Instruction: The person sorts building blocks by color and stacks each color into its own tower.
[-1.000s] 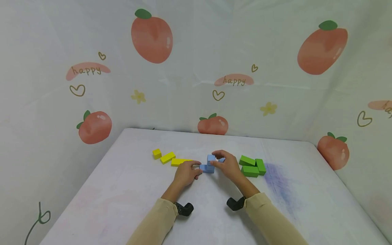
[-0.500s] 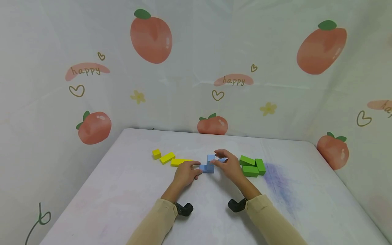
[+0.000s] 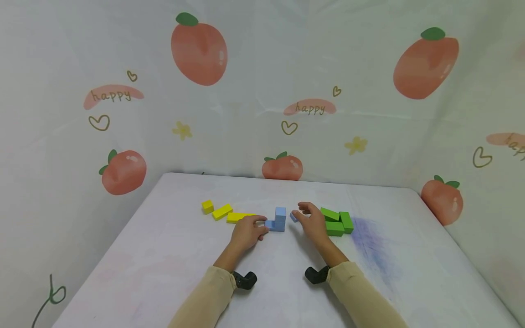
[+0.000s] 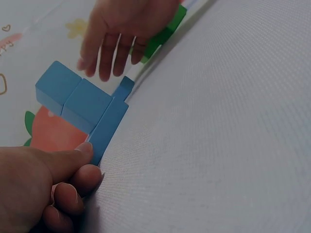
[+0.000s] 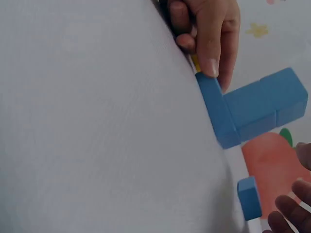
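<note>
In the head view my left hand [image 3: 246, 233] pinches the left end of a flat blue block [image 4: 108, 130] lying on the table. Two blue cubes, the upper cube [image 4: 58, 87] on the lower cube [image 4: 87, 106], stand stacked on that block's right end. My right hand [image 3: 313, 225] is apart from the stack, fingers loosely bent with nothing between them. Just left of its fingertips a loose blue block [image 5: 250, 198] lies on the table, partly hidden in the head view. The right wrist view shows it separate from the stack.
Several yellow blocks [image 3: 222, 212] lie left of the left hand; its fingers cover the end of one long yellow block [image 3: 238, 218]. Green blocks [image 3: 346, 222] sit just right of the right hand. A printed cloth wall [image 3: 242, 114] rises behind the white table [image 3: 164, 255].
My right hand has let go of the upper blue cube and moved right, off the stack. The left hand keeps its pinch on the flat block. The head view has shifted slightly.
</note>
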Tool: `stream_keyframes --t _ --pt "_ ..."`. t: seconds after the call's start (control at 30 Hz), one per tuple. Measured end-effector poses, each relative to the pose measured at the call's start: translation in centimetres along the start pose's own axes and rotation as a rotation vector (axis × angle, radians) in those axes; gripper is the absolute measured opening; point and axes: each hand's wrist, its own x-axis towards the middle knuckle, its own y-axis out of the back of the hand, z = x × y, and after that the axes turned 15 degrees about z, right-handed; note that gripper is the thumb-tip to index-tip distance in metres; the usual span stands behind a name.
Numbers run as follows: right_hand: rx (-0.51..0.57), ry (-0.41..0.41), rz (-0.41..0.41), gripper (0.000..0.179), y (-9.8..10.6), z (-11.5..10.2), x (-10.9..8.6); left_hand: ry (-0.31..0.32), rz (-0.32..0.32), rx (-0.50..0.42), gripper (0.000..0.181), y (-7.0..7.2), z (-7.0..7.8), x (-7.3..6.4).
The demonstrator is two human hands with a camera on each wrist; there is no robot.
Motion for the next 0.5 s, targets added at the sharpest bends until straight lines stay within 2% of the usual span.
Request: stream_keyframes --t 0.1,0.5 --pt "-0.02 -0.016 -0.002 0.042 -0.2 0.4 0.2 -0.006 0.001 0.0 0.035 0.0 0.0 0.0" --pt "-0.095 0.016 -0.009 0.045 -0.9 1.2 0.8 -0.017 0.006 0.001 0.035 -0.1 -0.1 0.0"
